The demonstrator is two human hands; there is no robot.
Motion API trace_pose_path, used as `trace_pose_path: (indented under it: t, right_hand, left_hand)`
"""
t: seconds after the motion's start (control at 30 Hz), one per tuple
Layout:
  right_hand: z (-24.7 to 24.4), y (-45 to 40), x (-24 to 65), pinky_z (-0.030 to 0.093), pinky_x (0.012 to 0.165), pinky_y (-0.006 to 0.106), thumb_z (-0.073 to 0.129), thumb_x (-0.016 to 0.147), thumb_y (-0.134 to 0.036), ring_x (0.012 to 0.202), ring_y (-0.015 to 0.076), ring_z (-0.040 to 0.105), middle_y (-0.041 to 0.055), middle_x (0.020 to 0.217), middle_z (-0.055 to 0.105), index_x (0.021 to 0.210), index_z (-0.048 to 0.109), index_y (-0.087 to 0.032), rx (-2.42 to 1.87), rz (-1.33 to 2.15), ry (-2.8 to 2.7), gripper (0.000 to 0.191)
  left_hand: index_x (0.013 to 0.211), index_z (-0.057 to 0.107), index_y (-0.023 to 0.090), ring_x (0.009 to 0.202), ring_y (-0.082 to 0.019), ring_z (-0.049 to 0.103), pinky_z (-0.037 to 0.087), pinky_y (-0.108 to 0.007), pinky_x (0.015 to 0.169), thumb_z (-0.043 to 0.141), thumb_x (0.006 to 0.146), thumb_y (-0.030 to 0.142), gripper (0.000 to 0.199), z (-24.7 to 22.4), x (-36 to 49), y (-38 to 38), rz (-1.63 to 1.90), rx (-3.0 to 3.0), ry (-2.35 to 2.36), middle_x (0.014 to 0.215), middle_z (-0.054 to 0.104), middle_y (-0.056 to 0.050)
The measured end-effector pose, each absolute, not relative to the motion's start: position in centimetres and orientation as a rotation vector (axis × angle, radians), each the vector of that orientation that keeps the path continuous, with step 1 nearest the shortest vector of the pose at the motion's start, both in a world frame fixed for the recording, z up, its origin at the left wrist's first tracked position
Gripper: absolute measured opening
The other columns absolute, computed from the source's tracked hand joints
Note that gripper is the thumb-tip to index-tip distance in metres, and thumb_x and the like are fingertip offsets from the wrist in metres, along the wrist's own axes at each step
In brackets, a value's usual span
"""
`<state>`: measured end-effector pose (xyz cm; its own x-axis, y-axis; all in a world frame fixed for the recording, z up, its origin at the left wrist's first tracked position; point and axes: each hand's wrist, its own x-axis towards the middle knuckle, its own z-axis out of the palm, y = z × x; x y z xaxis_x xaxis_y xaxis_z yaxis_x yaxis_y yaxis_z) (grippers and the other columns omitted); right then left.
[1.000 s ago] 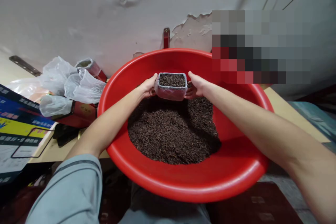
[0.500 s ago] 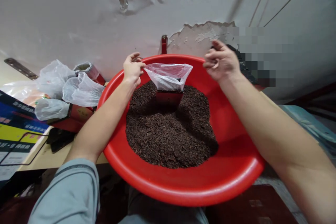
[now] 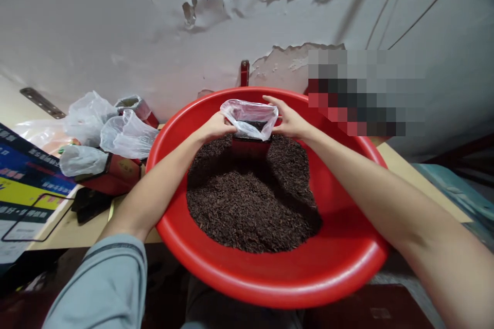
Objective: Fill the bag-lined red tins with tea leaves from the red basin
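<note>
A wide red basin (image 3: 270, 293) holds a heap of dark, dry grains (image 3: 250, 205). Near its far side a dark red box (image 3: 250, 149) stands in the heap, lined with a clear plastic bag (image 3: 247, 110) whose mouth is spread above the box. My left hand (image 3: 218, 127) pinches the bag's left edge between thumb and fingers. On the other side, my right hand (image 3: 287, 119) has its fingers around the bag's right edge, the index finger stretched out over the top.
Left of the basin lie a red box with a bag (image 3: 119, 175), crumpled plastic bags (image 3: 125, 136), a black object (image 3: 90, 205) and printed cardboard (image 3: 23, 180). Behind rises a peeling wall (image 3: 116, 36). A blurred-out patch covers the back right.
My right hand has come down and left to the bag, from above the basin's rim. My left hand has moved down and right, and the bag's mouth is now folded lower and wider open.
</note>
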<state>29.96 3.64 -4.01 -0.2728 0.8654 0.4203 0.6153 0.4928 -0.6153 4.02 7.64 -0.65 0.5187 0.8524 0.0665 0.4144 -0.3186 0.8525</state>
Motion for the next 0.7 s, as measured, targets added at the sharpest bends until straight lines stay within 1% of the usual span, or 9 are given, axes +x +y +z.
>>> trace_pose_path:
  t: [0.07,0.13,0.2,0.27,0.33,0.4,0.5,0.6,0.7]
  right_hand:
    - [-2.8,2.8,29.9,0.051,0.109,0.058,0.075,0.073,-0.039,0.131,0.0348,0.057,0.0123,0.149,0.055,0.148,0.056,-0.029,-1.175,0.210,-2.059,0.078]
    - [-1.6,1.8,30.1,0.052,0.108,0.058,0.069,0.078,-0.038,0.126,0.0341,0.059,0.0099,0.140,0.059,0.123,0.074,-0.031,-1.175,0.110,-2.162,0.046]
    - [-0.6,1.1,30.6,0.054,0.106,0.058,0.064,0.082,-0.043,0.120,0.0336,0.062,0.0095,0.131,0.064,0.098,0.080,-0.030,-1.230,0.081,-2.214,0.025]
    - [0.1,0.8,31.5,0.056,0.102,0.059,0.062,0.085,-0.050,0.108,0.0325,0.066,0.0108,0.120,0.068,0.082,0.078,-0.028,-1.298,0.035,-2.147,0.026]
    - [0.4,0.9,32.5,0.057,0.098,0.059,0.061,0.088,-0.054,0.098,0.0315,0.067,0.0119,0.109,0.071,0.076,0.074,-0.027,-1.353,-0.007,-1.982,0.033]
    - [0.3,1.2,33.7,0.057,0.098,0.060,0.059,0.092,-0.056,0.100,0.0324,0.068,0.0122,0.103,0.072,0.079,0.073,-0.026,-1.376,0.008,-1.765,0.035]
    - [-0.1,1.7,35.4,0.062,0.090,0.054,0.066,0.088,-0.056,0.107,0.0321,0.069,0.0108,0.112,0.072,0.113,0.068,-0.026,-1.302,0.276,-1.522,0.039]
    - [-1.3,2.0,36.0,0.063,0.090,0.053,0.081,0.071,-0.054,0.117,0.0330,0.069,0.0131,0.134,0.068,0.144,0.049,-0.027,-1.253,0.804,-1.624,0.084]
    - [-3.1,2.6,34.5,0.050,0.112,0.059,0.078,0.072,-0.056,0.135,0.0351,0.060,0.0172,0.148,0.061,0.151,0.045,-0.023,-1.244,1.044,-1.913,0.091]
  left_hand:
    - [0.143,0.053,0.017,0.074,-0.015,0.064,0.054,-0.027,0.070,0.077,0.068,0.006,0.080,-0.5,3.6,7.6,0.737,1.899,1.037,0.080,0.065,0.001]
    - [0.147,0.048,0.023,0.075,-0.014,0.065,0.054,-0.026,0.069,0.079,0.069,0.009,0.086,-0.2,3.1,7.6,0.841,1.886,1.000,0.091,0.069,-0.001]
    - [0.130,0.062,0.021,0.077,-0.012,0.065,0.053,-0.024,0.069,0.077,0.074,0.013,0.059,0.1,2.7,7.7,0.916,1.920,0.979,0.099,0.072,-0.004]
    - [0.102,0.071,0.016,0.074,-0.011,0.064,0.052,-0.022,0.067,0.073,0.080,0.017,0.023,0.4,2.5,8.0,0.973,1.961,1.011,0.095,0.074,-0.004]
    - [0.087,0.070,0.015,0.068,-0.010,0.062,0.050,-0.020,0.062,0.071,0.083,0.018,0.006,0.8,2.5,8.5,1.071,1.956,1.073,0.084,0.072,-0.003]
    - [0.090,0.070,0.015,0.062,-0.009,0.059,0.046,-0.018,0.055,0.070,0.087,0.019,0.004,1.2,2.3,9.1,1.233,1.876,1.140,0.079,0.070,-0.002]
    - [0.102,0.068,0.018,0.060,-0.007,0.058,0.039,-0.016,0.047,0.066,0.095,0.027,0.011,1.8,1.1,9.9,1.387,1.635,1.225,0.086,0.071,-0.003]
    - [0.108,0.068,0.020,0.064,-0.008,0.061,0.039,-0.018,0.047,0.074,0.090,0.038,0.026,1.4,-0.4,10.0,0.992,1.504,1.114,0.104,0.074,-0.008]
    - [0.112,0.070,0.020,0.074,-0.010,0.064,0.043,-0.018,0.054,0.087,0.073,0.027,0.043,-0.2,-0.4,9.7,0.595,1.575,0.938,0.114,0.074,-0.009]
